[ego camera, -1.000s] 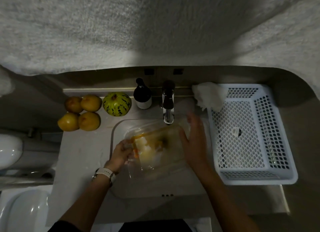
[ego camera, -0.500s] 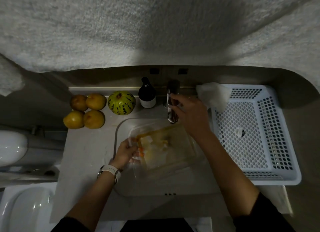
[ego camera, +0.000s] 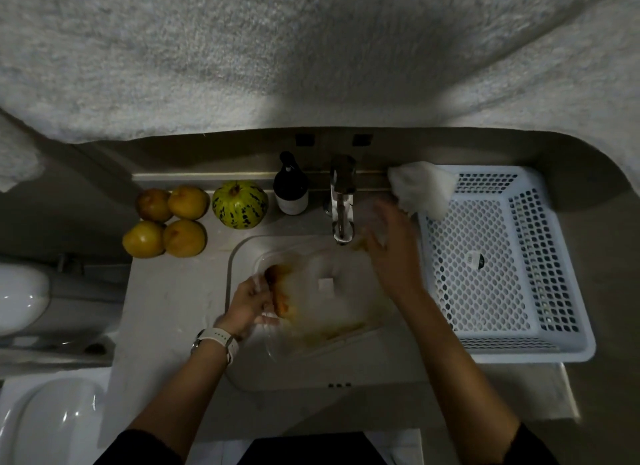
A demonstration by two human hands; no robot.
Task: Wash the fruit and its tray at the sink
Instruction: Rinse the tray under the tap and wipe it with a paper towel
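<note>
Clear plastic tray (ego camera: 322,301): I am seeing it lying in the sink (ego camera: 239,367) at centre frame, stained orange, tilted toward me.
Left hand (ego camera: 247,303): I am pinching the tray's left rim, fingers curled round it.
Right hand (ego camera: 389,253): I am hovering just right of the tap (ego camera: 343,201); fingers are blurring, loosely spread, holding nothing that I can tell.
Fruit: four yellow fruits (ego camera: 166,222) and a striped green melon (ego camera: 239,204) are sitting on the counter at upper left, well apart from the sink.
Risk: thin wet plastic is likely flexing; a one-sided pinch could be letting it slip or splash residue out.
Surroundings: dark bottle (ego camera: 291,187) is standing just left of the tap; white basket (ego camera: 571,346) at right with a white cloth (ego camera: 422,190) over its corner.
Obstruction: the tap spout is overhanging the tray's far edge, crowding the right hand.
</note>
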